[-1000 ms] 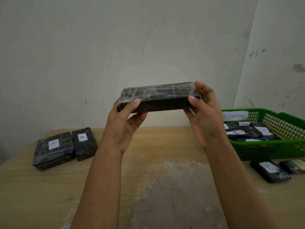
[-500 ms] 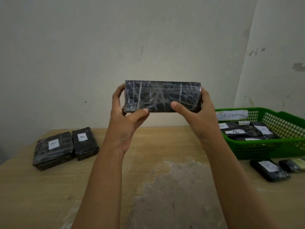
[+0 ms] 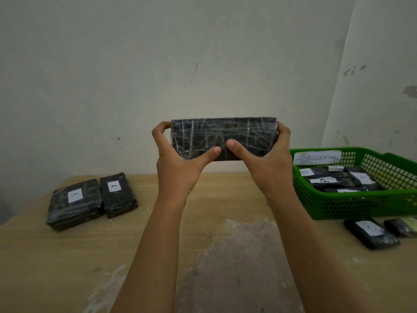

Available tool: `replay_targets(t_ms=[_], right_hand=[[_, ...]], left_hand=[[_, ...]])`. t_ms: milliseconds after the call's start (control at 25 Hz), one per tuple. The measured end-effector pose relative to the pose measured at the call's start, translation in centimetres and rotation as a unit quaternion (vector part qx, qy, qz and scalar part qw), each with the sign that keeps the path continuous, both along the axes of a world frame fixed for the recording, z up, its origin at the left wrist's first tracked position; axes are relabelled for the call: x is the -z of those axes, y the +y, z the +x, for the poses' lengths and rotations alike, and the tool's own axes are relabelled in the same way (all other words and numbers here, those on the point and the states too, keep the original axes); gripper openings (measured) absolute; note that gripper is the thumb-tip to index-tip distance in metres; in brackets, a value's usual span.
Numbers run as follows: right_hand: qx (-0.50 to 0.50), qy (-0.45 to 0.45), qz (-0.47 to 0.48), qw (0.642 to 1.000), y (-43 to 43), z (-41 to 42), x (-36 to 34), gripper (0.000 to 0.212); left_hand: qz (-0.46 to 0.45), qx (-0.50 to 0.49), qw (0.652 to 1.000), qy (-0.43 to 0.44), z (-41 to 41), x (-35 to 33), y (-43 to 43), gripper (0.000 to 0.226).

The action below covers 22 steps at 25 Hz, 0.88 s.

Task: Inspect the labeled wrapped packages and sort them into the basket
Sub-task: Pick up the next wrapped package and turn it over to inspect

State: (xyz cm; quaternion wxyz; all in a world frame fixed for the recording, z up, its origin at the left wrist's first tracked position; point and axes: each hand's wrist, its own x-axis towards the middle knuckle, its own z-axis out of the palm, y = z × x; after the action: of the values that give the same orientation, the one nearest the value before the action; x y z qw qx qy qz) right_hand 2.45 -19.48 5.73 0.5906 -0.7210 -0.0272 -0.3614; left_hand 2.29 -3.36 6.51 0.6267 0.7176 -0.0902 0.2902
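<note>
I hold a black wrapped package [image 3: 223,135] up in front of me above the table, broad face toward me, no label visible on it. My left hand [image 3: 178,159] grips its left end and my right hand [image 3: 268,161] its right end, both thumbs pressed on the lower front. At the right stands a green basket [image 3: 352,204] with a paper sign reading ABNORMAL [image 3: 317,157]; several labeled black packages lie inside. Two more packages rest at the left: one labeled B [image 3: 74,204] and one labeled A [image 3: 117,195].
A wooden table [image 3: 67,267] with a worn grey patch in the middle runs to a plain wall. In front of the basket lie a small black package with a white label [image 3: 371,232] and another dark one [image 3: 400,227] at the frame's right edge.
The package has been turned from edge-on to broad face toward me and raised a little. Both thumbs have slid toward its middle.
</note>
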Motion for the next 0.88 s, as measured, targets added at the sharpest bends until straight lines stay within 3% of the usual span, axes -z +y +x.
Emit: replay_targets(t_ms=[240, 440, 680, 880], right_hand=[[0.011, -0.008, 0.003, 1.0, 0.4, -0.3, -0.1, 0.094], [0.007, -0.001, 0.079, 0.997, 0.5, -0.3, -0.2, 0.065], [0.018, -0.002, 0.077, 0.997, 0.2, -0.2, -0.2, 0.057], [-0.003, 0.002, 0.123, 0.992, -0.4, 0.3, -0.2, 0.023]], left_hand=[[-0.021, -0.012, 1.0, -0.013, -0.3, -0.1, -0.2, 0.071], [-0.026, -0.008, 1.0, -0.015, 0.2, 0.1, 0.4, 0.069], [-0.059, -0.005, 0.998, 0.007, 0.2, 0.0, 0.4, 0.045], [-0.077, 0.018, 0.996, 0.028, 0.1, -0.3, 1.3, 0.042]])
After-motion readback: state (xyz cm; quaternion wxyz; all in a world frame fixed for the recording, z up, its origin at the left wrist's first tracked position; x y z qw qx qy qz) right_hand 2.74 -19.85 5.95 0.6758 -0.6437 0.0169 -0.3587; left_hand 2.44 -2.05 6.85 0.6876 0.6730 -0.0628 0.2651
